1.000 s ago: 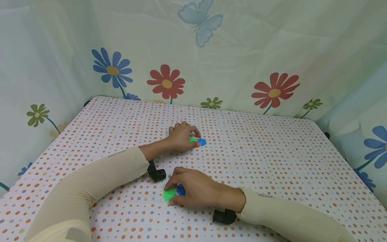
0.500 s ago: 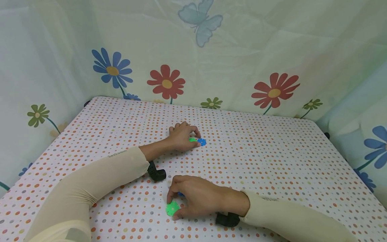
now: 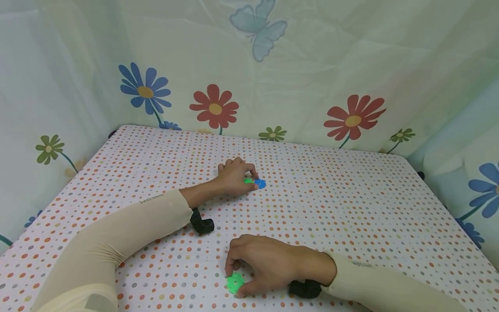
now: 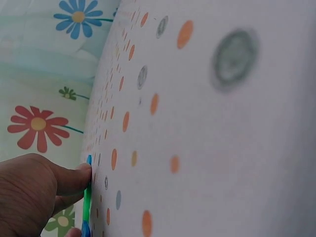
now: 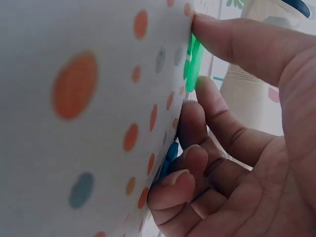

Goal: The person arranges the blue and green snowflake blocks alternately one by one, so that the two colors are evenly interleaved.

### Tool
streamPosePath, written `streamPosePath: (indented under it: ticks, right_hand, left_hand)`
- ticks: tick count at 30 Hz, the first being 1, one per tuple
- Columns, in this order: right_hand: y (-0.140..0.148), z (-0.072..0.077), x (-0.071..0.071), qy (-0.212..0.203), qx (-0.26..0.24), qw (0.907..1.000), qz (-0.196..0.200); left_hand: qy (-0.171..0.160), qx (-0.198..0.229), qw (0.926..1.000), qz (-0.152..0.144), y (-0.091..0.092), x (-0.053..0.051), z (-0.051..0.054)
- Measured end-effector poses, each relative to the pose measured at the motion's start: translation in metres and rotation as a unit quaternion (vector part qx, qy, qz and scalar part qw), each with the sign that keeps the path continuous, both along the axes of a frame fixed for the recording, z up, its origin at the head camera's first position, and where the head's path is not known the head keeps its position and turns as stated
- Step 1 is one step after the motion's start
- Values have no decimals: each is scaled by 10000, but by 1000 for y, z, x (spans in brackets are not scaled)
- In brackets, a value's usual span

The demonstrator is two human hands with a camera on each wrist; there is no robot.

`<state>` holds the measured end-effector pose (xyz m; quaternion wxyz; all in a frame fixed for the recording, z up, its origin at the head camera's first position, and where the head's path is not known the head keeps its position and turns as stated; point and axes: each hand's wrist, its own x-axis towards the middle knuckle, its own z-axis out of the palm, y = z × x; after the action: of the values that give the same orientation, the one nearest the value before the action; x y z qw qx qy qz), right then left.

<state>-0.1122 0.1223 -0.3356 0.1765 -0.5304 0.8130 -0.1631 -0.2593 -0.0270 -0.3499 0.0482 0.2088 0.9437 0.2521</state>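
My left hand (image 3: 234, 177) rests at mid-table, thumb and forefinger pinching the edges of a blue notched disc (image 3: 261, 184). A green disc (image 3: 248, 180) adjoins it, partly under the hand. The left wrist view shows green (image 4: 87, 202) between two bits of blue, low against the cloth. Nearer the front edge my right hand (image 3: 273, 264) pinches a bright green disc (image 3: 234, 283) between thumb and forefinger. In the right wrist view this green disc (image 5: 194, 61) appears doubled, and a blue disc (image 5: 169, 159) lies by the curled other fingers; the head view hides that blue one.
A white cloth with coloured dots (image 3: 331, 199) covers the table. Behind it hangs a curtain (image 3: 304, 78) printed with flowers and a butterfly. Black wrist devices sit under the left wrist (image 3: 202, 222) and the right wrist (image 3: 305, 289).
My right hand has moved toward the front edge and slightly right with the green disc. The blue disc beside it has gone out of sight in the head view. My left hand has stayed put.
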Motion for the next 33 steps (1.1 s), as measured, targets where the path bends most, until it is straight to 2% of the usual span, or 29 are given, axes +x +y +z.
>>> streamPosePath:
  ticks: [6, 15, 27, 33]
  right_hand:
    - [6, 0, 1, 3, -53, 9999, 119]
    - [16, 2, 1, -335, -169, 9989, 265]
    - [28, 1, 0, -589, -206, 9981, -19]
    - [33, 1, -3, -526, -417, 9974, -254]
  left_hand:
    - [-3, 33, 10000, 10, 0, 0, -1]
    - [20, 27, 10000, 54, 0, 0, -2]
    - [-1, 38, 10000, 23, -1, -2, -4]
    - [-18, 50, 10000, -7, -1, -1, -3]
